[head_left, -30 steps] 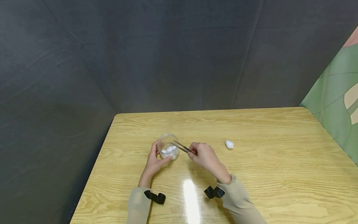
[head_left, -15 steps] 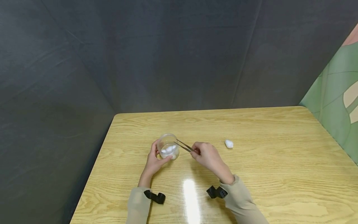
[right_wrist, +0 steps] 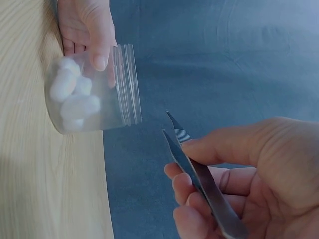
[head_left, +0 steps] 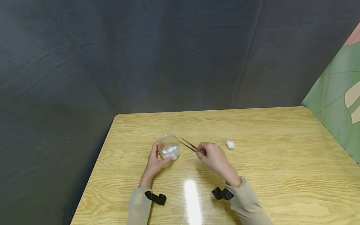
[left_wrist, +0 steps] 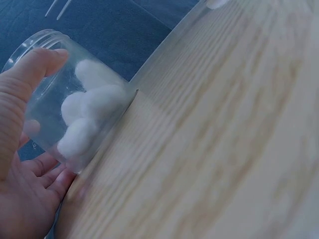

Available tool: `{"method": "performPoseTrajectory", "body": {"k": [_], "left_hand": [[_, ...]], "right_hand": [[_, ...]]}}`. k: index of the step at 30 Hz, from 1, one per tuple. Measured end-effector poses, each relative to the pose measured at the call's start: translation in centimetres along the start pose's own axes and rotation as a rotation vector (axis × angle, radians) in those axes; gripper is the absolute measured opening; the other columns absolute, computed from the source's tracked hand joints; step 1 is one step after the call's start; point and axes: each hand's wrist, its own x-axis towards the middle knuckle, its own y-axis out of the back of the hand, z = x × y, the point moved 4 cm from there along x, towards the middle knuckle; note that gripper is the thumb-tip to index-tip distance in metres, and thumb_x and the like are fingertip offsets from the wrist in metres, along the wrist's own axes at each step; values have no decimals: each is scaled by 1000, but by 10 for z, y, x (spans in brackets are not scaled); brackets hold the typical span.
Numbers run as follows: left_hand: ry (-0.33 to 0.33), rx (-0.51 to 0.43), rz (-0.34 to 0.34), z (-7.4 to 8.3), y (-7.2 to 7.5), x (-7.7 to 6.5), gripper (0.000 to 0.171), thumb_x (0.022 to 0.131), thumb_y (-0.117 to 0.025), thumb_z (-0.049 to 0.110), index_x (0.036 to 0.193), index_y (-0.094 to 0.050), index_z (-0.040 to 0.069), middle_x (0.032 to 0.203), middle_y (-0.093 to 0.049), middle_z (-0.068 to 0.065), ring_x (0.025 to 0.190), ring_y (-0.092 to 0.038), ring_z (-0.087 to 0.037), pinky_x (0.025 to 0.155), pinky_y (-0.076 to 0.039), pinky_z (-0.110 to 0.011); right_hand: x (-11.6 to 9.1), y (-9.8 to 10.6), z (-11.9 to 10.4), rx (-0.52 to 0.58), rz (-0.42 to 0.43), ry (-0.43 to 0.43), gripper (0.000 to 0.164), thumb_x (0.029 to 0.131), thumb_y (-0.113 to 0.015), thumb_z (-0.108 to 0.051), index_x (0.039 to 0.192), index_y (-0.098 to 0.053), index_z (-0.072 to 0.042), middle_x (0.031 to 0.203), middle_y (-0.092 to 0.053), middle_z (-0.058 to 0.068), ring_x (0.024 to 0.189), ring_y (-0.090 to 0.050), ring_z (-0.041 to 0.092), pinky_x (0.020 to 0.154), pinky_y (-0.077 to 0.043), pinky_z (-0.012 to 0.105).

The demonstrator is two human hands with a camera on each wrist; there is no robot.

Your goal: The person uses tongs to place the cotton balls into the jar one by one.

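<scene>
A clear, open-topped plastic jar (head_left: 168, 139) stands upright on the table with several white cotton balls (left_wrist: 102, 102) at its bottom. My left hand (head_left: 154, 163) grips the jar from the left, thumb on the near side and fingers around the far side. Between thumb and fingers of my right hand (head_left: 214, 157) I hold metal tweezers (right_wrist: 212, 191). Their tips are apart with nothing between them, up beside the jar's rim on its right. A single cotton ball (head_left: 230, 144) lies on the table, to the right of my right hand.
The wood-grain table (head_left: 270, 162) ends at a dark cloth wall (head_left: 174, 62) at the back and left. A green patterned surface (head_left: 337, 93) borders the right side. Black wrist cameras sit on both sleeves.
My right hand has drawn the tweezers to the right, from over the jar's mouth to just outside its rim. The left hand and jar have stayed in place.
</scene>
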Motion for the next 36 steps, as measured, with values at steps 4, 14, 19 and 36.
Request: {"method": "performPoseTrajectory", "body": {"k": [4,14,19,36], "left_hand": [[-4,0,2,0,0,0,80,74,-77,2,141,-32,4,133,-44,-26,119,-42,-40,98,-32,-46],[-11,-1,-2,1,0,0,80,74,-76,2,141,-32,3,132,-44,-27,120,-41,-42,99,-31,-47],[-1,-10,-6,1,0,-1,81,75,-76,2,142,-30,2,132,-43,-28,120,-40,-43,99,-30,-48],[5,-12,-4,-1,0,-1,81,75,-76,2,142,-30,2,132,-44,-28,120,-42,-41,99,-31,-48]], "right_hand": [[-2,3,3,-1,-1,-7,4,81,-68,-3,79,-65,-3,59,-52,-3,49,-41,6,45,-35,21],[-8,11,12,0,2,-29,4,82,-67,-3,80,-65,-2,60,-53,-3,49,-41,7,45,-36,22],[-11,14,18,-9,7,-39,4,82,-67,-3,80,-65,-1,61,-53,-3,50,-41,7,45,-36,22],[-21,23,33,-48,14,-71,4,83,-66,-5,80,-65,-3,61,-53,-4,49,-42,7,45,-37,23]]}}
